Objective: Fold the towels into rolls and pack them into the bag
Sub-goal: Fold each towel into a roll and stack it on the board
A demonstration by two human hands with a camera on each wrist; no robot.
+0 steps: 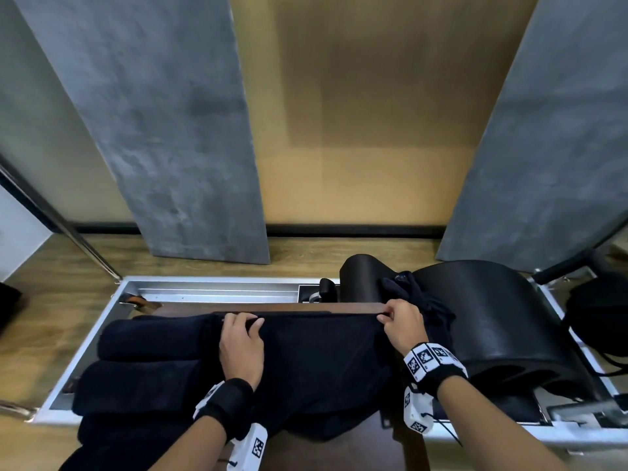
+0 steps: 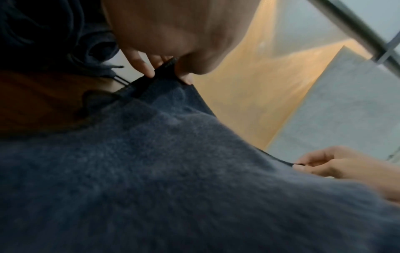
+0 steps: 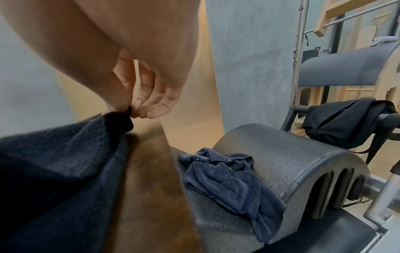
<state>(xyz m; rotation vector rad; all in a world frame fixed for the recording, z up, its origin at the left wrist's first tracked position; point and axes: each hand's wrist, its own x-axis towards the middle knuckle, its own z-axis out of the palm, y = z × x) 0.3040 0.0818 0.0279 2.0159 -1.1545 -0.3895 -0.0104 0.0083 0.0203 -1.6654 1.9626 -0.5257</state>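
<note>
Pinching the far hem of the dark navy towel (image 1: 326, 362), the left hand (image 1: 242, 348) and right hand (image 1: 404, 326) each grip a top corner, stretching it along the far edge of the wooden board (image 1: 356, 305). Keeping even tension should give a straight fold. Finished rolls (image 1: 149, 338) lie at the board's left end; a crumpled cloth (image 3: 231, 186) lies right.
</note>
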